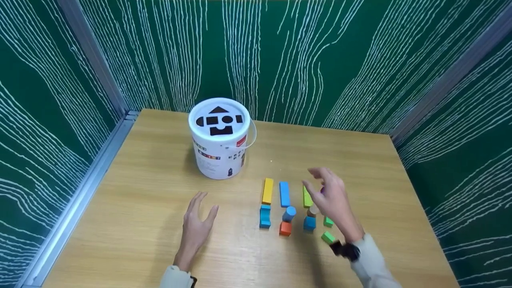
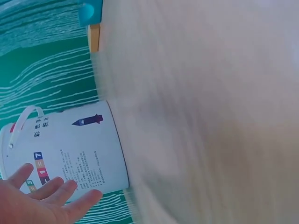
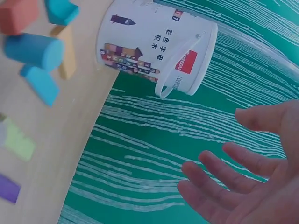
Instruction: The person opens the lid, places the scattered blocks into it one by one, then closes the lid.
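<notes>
My right hand (image 1: pixel 332 198) is above the right part of a group of toy blocks, fingers spread, holding nothing. It partly hides a lime green block (image 1: pixel 307 198) and a purple block (image 3: pixel 8 188). Beneath it are a pale cylinder (image 1: pixel 313 210), a blue block (image 1: pixel 309 223) and two small green blocks (image 1: pixel 328 238). Further left lie a yellow block (image 1: pixel 267 191), a flat blue block (image 1: pixel 284 194), a teal notched block (image 1: pixel 265 217), a blue cylinder (image 1: pixel 289 214) and a red block (image 1: pixel 285 229). My left hand (image 1: pixel 197 230) hovers, fingers apart and bare, left of the blocks.
A white bucket (image 1: pixel 218 160) with a handle stands behind my left hand. Its lid (image 1: pixel 202 110) has several shaped holes. The wooden table (image 1: pixel 140 180) is bordered by green walls (image 1: pixel 280 60) with white wavy lines, and a metal rail (image 1: pixel 88 180) runs along its left side.
</notes>
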Demonstrator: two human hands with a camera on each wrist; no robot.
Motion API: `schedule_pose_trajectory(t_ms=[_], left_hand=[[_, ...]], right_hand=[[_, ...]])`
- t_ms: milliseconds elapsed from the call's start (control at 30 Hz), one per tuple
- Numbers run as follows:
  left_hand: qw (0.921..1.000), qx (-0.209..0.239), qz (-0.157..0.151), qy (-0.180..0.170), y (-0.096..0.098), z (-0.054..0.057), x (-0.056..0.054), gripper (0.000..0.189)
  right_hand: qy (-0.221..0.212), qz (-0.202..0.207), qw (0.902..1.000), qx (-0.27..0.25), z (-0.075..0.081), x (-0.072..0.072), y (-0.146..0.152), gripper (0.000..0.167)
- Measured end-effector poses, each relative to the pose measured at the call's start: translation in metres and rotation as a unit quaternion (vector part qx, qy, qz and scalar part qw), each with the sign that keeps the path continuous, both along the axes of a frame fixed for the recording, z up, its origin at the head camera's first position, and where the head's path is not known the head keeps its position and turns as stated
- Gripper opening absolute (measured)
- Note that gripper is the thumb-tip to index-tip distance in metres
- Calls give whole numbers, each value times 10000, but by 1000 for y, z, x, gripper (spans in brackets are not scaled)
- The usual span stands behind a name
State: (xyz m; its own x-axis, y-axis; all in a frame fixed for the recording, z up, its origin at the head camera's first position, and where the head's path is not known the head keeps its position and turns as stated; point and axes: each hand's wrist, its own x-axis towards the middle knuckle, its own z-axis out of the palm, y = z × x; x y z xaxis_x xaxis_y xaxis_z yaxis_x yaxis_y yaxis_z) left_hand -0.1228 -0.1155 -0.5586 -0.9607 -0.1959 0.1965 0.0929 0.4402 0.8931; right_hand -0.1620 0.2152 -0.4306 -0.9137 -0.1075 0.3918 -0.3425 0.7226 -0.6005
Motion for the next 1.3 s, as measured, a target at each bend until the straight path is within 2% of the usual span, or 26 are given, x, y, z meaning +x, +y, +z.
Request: schedule_pose_trajectory(t_ms=[133, 267, 433, 667, 833, 1033, 1167, 1300], left_hand=[[9998, 154, 128, 36, -3, 1, -15, 54], [9990, 353, 205, -161, -6, 1, -24, 57], [9963, 701, 275, -423, -12, 0, -38, 60], [9905, 1336, 305, -114, -18, -9, -62, 58], [9899, 1353, 255, -326, -20, -12, -74, 64], [9918, 1110, -57, -633, -20, -15, -87, 74], [9928, 901, -154, -770, -19, -14, -95, 75], [9924, 849, -198, -871, -20, -10, -102, 74]], right_hand=[[-249, 176, 9993, -203, 4, -34, -18, 28], [-558, 272, 9975, -351, 4, -64, -35, 27], [-1066, 145, 9938, -290, 8, -89, -59, 28], [-1609, 43, 9861, -409, 10, -119, -86, 33], [-2160, -235, 9749, -487, 6, -135, -102, 38], [-2609, -480, 9628, -513, -4, -147, -115, 45], [-2966, -312, 9516, -747, -7, -151, -124, 54], [-3227, -3, 9367, -1360, -4, -152, -137, 64]])
